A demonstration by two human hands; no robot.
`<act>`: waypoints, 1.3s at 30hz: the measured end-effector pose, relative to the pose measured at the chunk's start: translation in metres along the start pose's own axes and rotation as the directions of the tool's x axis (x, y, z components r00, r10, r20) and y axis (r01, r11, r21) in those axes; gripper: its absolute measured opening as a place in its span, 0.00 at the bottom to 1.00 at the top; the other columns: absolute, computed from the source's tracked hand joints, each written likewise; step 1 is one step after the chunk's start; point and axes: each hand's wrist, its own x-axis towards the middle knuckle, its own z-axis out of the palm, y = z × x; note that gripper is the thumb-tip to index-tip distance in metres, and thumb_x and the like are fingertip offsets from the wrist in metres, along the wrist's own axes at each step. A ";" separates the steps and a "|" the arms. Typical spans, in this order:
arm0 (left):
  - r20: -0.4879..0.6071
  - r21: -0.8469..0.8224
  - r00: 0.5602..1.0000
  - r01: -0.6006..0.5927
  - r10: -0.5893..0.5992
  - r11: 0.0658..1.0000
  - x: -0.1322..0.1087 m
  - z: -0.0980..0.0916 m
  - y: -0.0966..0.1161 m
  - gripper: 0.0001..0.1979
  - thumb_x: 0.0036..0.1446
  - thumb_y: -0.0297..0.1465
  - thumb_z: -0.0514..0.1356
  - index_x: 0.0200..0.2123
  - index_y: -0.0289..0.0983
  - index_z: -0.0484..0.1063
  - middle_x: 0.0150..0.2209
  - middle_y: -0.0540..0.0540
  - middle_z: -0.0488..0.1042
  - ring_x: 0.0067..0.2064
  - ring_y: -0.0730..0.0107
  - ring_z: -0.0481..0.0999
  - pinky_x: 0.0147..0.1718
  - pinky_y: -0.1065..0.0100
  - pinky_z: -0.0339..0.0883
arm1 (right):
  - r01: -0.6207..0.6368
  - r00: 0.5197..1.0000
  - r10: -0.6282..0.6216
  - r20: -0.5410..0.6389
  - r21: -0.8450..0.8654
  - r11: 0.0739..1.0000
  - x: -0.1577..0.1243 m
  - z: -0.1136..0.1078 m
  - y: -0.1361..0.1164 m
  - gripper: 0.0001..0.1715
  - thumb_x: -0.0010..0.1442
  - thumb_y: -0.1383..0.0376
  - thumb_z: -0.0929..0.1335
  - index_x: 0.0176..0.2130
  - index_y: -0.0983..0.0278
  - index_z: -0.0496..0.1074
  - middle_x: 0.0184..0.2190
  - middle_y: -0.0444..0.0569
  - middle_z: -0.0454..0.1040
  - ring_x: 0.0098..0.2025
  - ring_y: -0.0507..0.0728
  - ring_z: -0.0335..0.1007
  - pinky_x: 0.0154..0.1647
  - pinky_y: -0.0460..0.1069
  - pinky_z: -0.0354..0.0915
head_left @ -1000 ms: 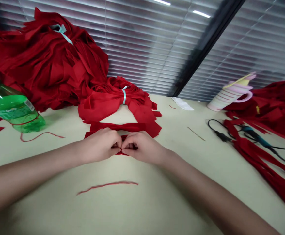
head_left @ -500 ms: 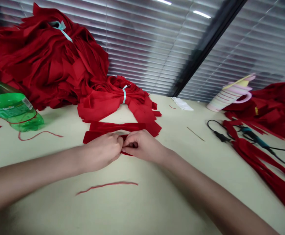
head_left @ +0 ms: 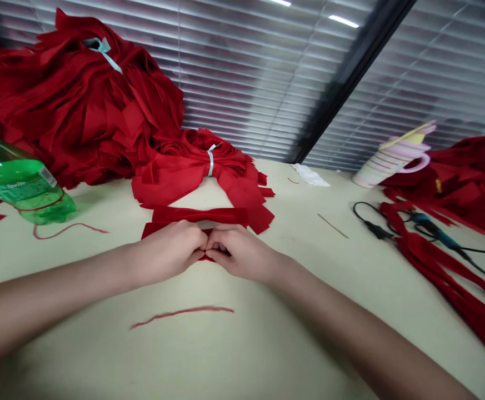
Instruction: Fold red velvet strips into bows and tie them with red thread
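Observation:
My left hand (head_left: 175,249) and my right hand (head_left: 242,251) meet at the fingertips, both closed in a pinch on a strip of red fabric (head_left: 204,258). Most of that strip is hidden under my fingers. Just behind my hands, a folded piece of red velvet (head_left: 200,214) lies flat on the pale table (head_left: 242,344). Beyond it sits a bundle of red fabric strips (head_left: 171,180) bound with a light blue tie (head_left: 211,161). A loose red thread (head_left: 184,313) lies on the table nearer to me.
A large heap of red fabric (head_left: 100,105) fills the back left, beside a green bottle (head_left: 25,186). At right stand a pink-and-white mug (head_left: 386,164), more red fabric (head_left: 471,183), and a teal-handled tool with a black cord (head_left: 438,230). White tissue (head_left: 311,175) lies near the blinds (head_left: 234,78).
My hands have drawn closer together, and my left hand has turned slightly, its knuckles higher. Less of the strip shows between my fingers. The things around have hardly shifted.

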 end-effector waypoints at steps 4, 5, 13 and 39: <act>-0.001 0.053 1.000 -0.002 0.002 0.999 -0.001 0.001 0.007 0.10 0.59 0.22 0.52 0.32 0.31 0.74 0.30 0.42 0.74 0.31 0.63 0.74 0.28 0.67 0.64 | -0.002 1.000 0.002 0.010 0.029 1.000 -0.001 -0.003 0.002 0.07 0.54 0.75 0.67 0.26 0.67 0.72 0.25 0.44 0.71 0.25 0.49 0.64 0.25 0.44 0.58; 0.002 0.063 1.000 -0.005 0.005 0.998 -0.001 0.001 0.007 0.10 0.59 0.22 0.52 0.33 0.31 0.74 0.31 0.41 0.74 0.31 0.62 0.74 0.28 0.66 0.64 | -0.002 1.000 0.001 0.015 0.043 0.999 -0.001 -0.003 0.003 0.07 0.53 0.75 0.68 0.26 0.66 0.72 0.24 0.43 0.72 0.24 0.48 0.64 0.25 0.43 0.58; 0.026 0.027 0.999 -0.038 0.037 0.999 -0.003 -0.002 0.002 0.12 0.60 0.24 0.51 0.31 0.34 0.74 0.29 0.44 0.74 0.30 0.65 0.74 0.27 0.68 0.64 | -0.020 0.999 0.015 0.034 0.151 0.988 -0.001 -0.004 0.008 0.03 0.54 0.71 0.70 0.30 0.65 0.77 0.27 0.44 0.74 0.26 0.48 0.66 0.26 0.43 0.59; 0.069 -0.149 0.998 -0.003 0.013 0.989 0.001 -0.007 -0.005 0.09 0.59 0.27 0.56 0.33 0.37 0.77 0.32 0.48 0.78 0.31 0.71 0.76 0.30 0.73 0.62 | 0.040 0.999 -0.037 -0.025 0.106 0.994 -0.002 -0.001 0.006 0.09 0.53 0.76 0.67 0.28 0.66 0.75 0.24 0.43 0.72 0.23 0.47 0.61 0.24 0.43 0.57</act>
